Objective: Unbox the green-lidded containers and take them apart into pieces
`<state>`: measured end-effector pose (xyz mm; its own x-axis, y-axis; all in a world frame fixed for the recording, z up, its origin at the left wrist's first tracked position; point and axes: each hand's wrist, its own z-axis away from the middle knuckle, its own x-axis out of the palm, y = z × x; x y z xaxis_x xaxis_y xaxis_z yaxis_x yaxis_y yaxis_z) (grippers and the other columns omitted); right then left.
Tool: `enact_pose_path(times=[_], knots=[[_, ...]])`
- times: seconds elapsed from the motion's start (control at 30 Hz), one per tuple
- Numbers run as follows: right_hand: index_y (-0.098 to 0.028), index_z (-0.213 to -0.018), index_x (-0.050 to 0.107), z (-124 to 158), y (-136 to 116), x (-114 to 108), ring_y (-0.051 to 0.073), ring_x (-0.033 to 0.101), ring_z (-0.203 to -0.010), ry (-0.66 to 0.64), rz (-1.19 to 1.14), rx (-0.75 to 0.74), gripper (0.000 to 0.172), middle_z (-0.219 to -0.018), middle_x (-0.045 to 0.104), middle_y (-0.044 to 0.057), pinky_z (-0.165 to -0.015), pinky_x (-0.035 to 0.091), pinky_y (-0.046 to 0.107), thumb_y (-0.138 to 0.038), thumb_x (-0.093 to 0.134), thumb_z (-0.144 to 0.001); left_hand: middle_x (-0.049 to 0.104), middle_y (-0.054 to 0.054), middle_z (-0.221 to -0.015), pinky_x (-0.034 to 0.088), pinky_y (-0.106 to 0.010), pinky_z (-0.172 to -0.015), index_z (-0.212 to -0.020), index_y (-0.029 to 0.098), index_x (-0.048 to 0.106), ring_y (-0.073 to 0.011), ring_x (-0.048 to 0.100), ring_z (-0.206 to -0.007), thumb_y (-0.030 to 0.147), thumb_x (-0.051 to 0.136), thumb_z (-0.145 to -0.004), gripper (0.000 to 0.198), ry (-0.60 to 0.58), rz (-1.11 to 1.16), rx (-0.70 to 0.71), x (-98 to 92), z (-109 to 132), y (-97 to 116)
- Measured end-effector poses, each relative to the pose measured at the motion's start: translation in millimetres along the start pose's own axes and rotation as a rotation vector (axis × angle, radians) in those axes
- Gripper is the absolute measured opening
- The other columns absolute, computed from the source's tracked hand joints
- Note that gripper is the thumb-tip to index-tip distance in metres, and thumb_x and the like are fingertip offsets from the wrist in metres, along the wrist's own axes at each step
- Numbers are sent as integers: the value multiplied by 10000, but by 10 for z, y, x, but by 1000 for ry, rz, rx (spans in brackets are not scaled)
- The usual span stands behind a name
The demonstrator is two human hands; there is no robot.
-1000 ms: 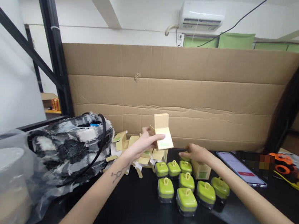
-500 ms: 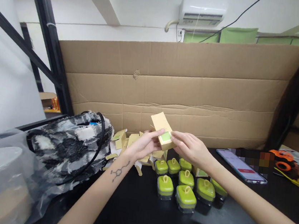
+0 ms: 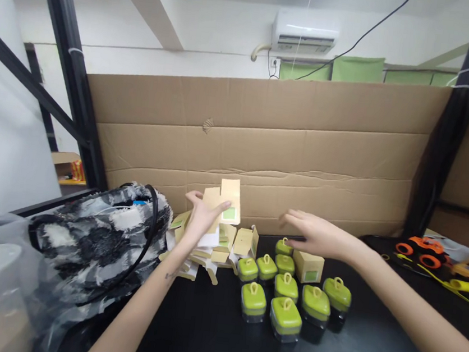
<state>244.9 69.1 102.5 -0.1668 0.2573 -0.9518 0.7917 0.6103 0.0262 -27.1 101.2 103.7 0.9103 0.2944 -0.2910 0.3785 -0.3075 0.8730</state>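
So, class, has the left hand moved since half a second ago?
Yes, the left hand moved left, judged against the small mark on the cardboard panel; it is now nearly below it.

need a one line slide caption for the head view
Left hand holding a cardboard box by a cardboard pile, right hand near green-lidded containers.

There were nine tubs (image 3: 285, 316) and one lone box (image 3: 309, 267); the heaped boxes (image 3: 244, 241) overlapped too much to count. One bag (image 3: 104, 243) and one air conditioner (image 3: 305, 32) showed.
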Motion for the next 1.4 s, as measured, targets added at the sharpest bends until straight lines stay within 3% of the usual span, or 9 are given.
enact_pose_path(times=[0.17,0.3,0.57,0.63,0.7,0.83,0.97,1.13,1.4], knots=[[-147,-1130,625,118,452,125,342,654,-1004,-266,-54,184,606,-1135,676,162,-796,535,394,-288,762,-556,545,-99,-949,367,-500,-912,-788,189,447,-361,521,-1049,255,710,-697,286,30,-447,137,-93,-93,-240],[-177,-1078,667,91,513,245,320,674,-939,-356,-95,212,580,-1050,719,96,-770,531,365,-286,761,-516,565,-118,-991,333,-494,-927,-653,183,470,-368,471,-1098,174,691,-696,225,24,-681,269,-103,-71,-338],[-141,-1097,654,155,290,-200,350,588,-998,-129,1,164,482,-1051,640,146,-846,461,442,-297,682,-642,586,-170,-1028,350,-522,-939,-887,139,581,-328,481,-1081,251,359,-945,254,96,-767,590,-140,89,178],[-150,-1162,615,168,161,-270,331,569,-1003,-20,14,67,501,-1056,612,136,-851,457,450,-352,668,-707,613,-107,-1049,410,-413,-944,-988,174,568,-255,526,-1071,348,459,-922,217,-20,-712,688,14,273,291],[-166,-1186,589,158,20,-273,302,571,-974,48,-35,-39,513,-1035,599,114,-819,478,428,-426,663,-749,556,-131,-1245,436,-383,-961,-1244,164,443,-256,507,-1172,437,649,-788,570,-298,-587,779,176,451,341],[-175,-1113,579,91,-204,-200,269,557,-919,203,-82,-140,450,-960,580,88,-758,493,391,-450,679,-771,532,-189,-1298,472,-453,-902,-1412,154,212,-323,555,-1144,389,710,-734,874,-619,-399,634,314,581,321],[-185,-885,549,66,-325,-210,256,524,-834,539,-84,-131,329,-868,552,76,-721,472,397,-470,674,-777,605,-126,-1163,489,-404,-838,-1324,187,340,-268,626,-975,378,667,-752,686,-538,-282,533,225,471,287],[-205,-806,531,111,-467,-242,158,548,-699,344,-415,-149,290,-791,562,28,-650,464,287,-375,365,-973,615,-26,-980,469,-327,-755,-1112,243,421,-221,615,-874,312,668,-728,462,-474,-257,568,136,395,266],[-215,-1075,665,-63,-450,30,247,575,-787,311,-162,66,404,-850,553,74,-801,429,407,-491,425,-904,613,-51,-945,491,-336,-643,-1102,238,330,-250,640,-775,297,593,-804,401,-351,-545,719,107,377,222]])
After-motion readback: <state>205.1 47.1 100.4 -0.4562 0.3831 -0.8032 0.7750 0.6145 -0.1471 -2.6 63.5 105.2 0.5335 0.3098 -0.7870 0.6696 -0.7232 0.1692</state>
